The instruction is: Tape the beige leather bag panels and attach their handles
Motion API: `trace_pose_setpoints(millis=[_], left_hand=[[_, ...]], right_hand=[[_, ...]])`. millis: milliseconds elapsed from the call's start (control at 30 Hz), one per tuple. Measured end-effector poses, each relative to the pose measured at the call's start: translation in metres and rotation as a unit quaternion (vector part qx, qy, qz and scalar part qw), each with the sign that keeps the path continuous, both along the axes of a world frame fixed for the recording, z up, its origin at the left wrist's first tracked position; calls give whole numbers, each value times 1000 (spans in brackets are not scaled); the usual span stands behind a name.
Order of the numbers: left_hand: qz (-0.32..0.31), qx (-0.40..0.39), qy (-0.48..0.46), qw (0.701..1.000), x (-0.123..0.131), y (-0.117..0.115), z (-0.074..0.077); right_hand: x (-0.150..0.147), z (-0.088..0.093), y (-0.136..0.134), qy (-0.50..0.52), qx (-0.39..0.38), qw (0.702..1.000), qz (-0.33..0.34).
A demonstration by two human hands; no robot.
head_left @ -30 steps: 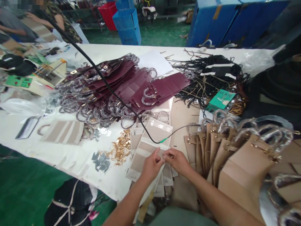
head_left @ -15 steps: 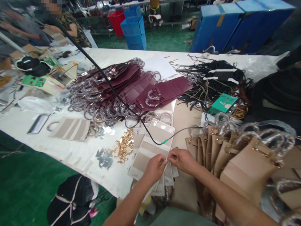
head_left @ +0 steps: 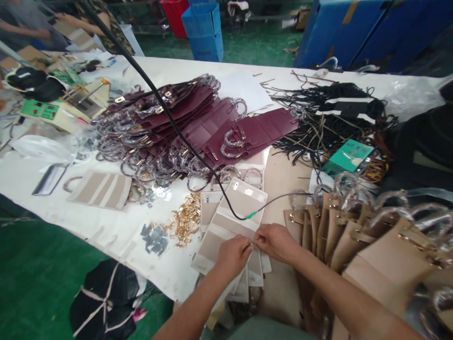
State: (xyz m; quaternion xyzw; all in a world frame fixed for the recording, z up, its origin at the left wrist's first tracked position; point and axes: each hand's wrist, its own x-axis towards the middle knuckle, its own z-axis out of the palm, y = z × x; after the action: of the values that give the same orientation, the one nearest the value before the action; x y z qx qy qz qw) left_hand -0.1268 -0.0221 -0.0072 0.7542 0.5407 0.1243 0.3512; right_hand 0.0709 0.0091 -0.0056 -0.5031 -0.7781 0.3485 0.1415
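Observation:
My left hand [head_left: 232,255] and my right hand [head_left: 276,242] meet fingertip to fingertip over a flat beige bag panel [head_left: 230,221] at the near table edge. Both pinch something small and gold-coloured between them; I cannot make out what it is. The panel lies on top of a stack of similar beige panels. A pile of small gold metal fittings [head_left: 183,219] lies just left of the panel. A black cable [head_left: 183,141] with a green tip crosses the panel's far end.
Maroon bag panels with clear handles [head_left: 183,129] are heaped across the middle of the white table [head_left: 98,235]. Finished beige bags [head_left: 376,239] stand in a row on the right. Black cords [head_left: 336,119] tangle at the back. Another person's arms work at the far left. A green floor lies beyond the table.
Both hands stay pinched together over the beige panel with only small finger movements. The view has shifted slightly as my head moved.

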Motion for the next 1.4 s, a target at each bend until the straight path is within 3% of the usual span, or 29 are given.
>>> trace_pose_setpoints(millis=[100,167,267,333,367,433,533,733,800,900,1000,1100,1167,1333,1400], left_hand=[[10,29,17,999,5,0,4],[11,46,6,999,9,-3,4],[36,28,-33,998,10,-9,-9],[105,-18,-68,992,6,-12,-23],[143,-45,-86,985,2,-12,-31],[193,-90,-121,970,-5,-11,-44],[204,-126,-159,958,-14,-7,-56],[193,-128,-154,960,-17,-5,-65],[189,-126,-160,961,-18,-5,-66],[179,-123,-168,962,-17,-5,-61],[180,-101,-180,962,-13,-9,-50],[206,-101,-180,957,-7,-17,-37],[227,-124,-172,951,-3,-24,-28],[193,-103,-168,961,3,-38,-3],[183,-86,-158,966,6,-42,7]], right_hand=[[-1,-8,3,6,23,999,-48],[2,-14,14,57,3,989,-134],[5,-24,46,230,-105,922,-292],[0,-29,74,316,-159,870,-343],[-4,-32,88,329,-167,861,-352],[-16,-40,113,316,-163,868,-346],[-30,-54,134,274,-142,889,-337],[-27,-80,137,123,-49,927,-350],[-24,-89,137,104,-28,924,-366],[-21,-98,141,159,-47,909,-382],[-14,-94,143,200,-54,896,-393],[-3,-72,123,222,-44,886,-405],[2,-53,90,241,-49,891,-382],[-5,-21,-21,279,-141,938,-152],[-11,-17,-50,282,-164,936,-136]])
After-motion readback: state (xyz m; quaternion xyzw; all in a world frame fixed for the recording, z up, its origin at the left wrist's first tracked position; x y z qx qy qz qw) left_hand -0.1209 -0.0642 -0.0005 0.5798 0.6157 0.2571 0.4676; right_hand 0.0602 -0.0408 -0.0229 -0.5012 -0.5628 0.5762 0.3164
